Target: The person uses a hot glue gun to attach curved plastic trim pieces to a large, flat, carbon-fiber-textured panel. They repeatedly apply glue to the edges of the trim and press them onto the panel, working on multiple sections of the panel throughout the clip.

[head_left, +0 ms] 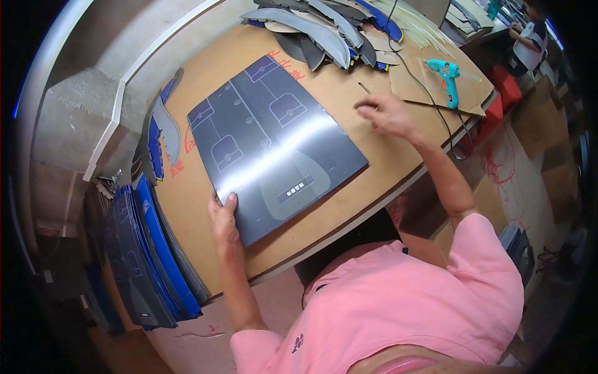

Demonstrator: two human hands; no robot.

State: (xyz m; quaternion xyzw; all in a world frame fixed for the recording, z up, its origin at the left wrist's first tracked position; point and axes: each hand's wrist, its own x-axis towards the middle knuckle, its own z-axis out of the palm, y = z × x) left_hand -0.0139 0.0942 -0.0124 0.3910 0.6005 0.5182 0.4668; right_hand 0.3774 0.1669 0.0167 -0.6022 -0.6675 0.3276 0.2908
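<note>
A large flat dark grey board [249, 156], printed with white pocket outlines and round buttons like a jacket front, lies at a slant on the brown-topped table. My left hand [225, 219] grips its near left edge, with the thumb on top and the fingers underneath. Beyond the board's right edge, my right hand [387, 116] hovers over the table with its fingers curled together. Whatever it may pinch is hidden. A thin dark stick-like thing [364, 87] shows just past those fingers; I cannot tell whether it touches them.
A teal glue gun [446, 80] with a black cord lies on cardboard [408, 78] at the right. Curved grey and blue pieces [317, 34] are heaped at the back. More curved pieces [163, 128] and stacked blue panels [146, 249] line the left side. Another person [529, 47] is far right.
</note>
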